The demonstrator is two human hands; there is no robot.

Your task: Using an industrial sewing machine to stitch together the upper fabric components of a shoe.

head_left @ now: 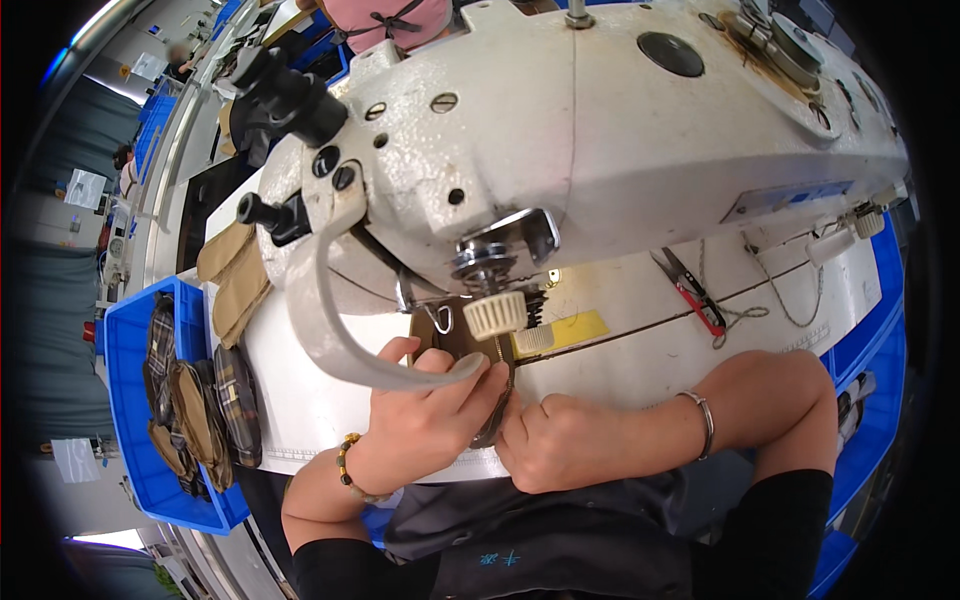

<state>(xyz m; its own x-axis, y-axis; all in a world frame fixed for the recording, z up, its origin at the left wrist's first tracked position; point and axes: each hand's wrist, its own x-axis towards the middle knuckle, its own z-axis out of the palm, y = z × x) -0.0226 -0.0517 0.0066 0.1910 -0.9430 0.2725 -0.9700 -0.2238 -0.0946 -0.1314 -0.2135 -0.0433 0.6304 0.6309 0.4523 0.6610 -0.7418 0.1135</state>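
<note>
A white sewing machine [560, 130] fills the upper middle, its head over the white table. Under its presser area lies a brown fabric piece [427, 328] with a ridged, cord-like edge running toward me. My left hand [435, 410] is closed on this piece, its fingertips partly behind the machine's curved white lever [340, 350]. Right beside it, my right hand [560, 440] is closed with thumb and forefinger at the piece's near edge. The needle and much of the fabric are hidden by the machine and my hands.
A blue bin [125, 365] at left holds several brown and plaid fabric pieces; tan pieces [240, 285] lie by the machine. Red-handled thread snips [692, 293] and loose cord [770, 285] lie right on the table. Another blue bin [885, 425] stands far right.
</note>
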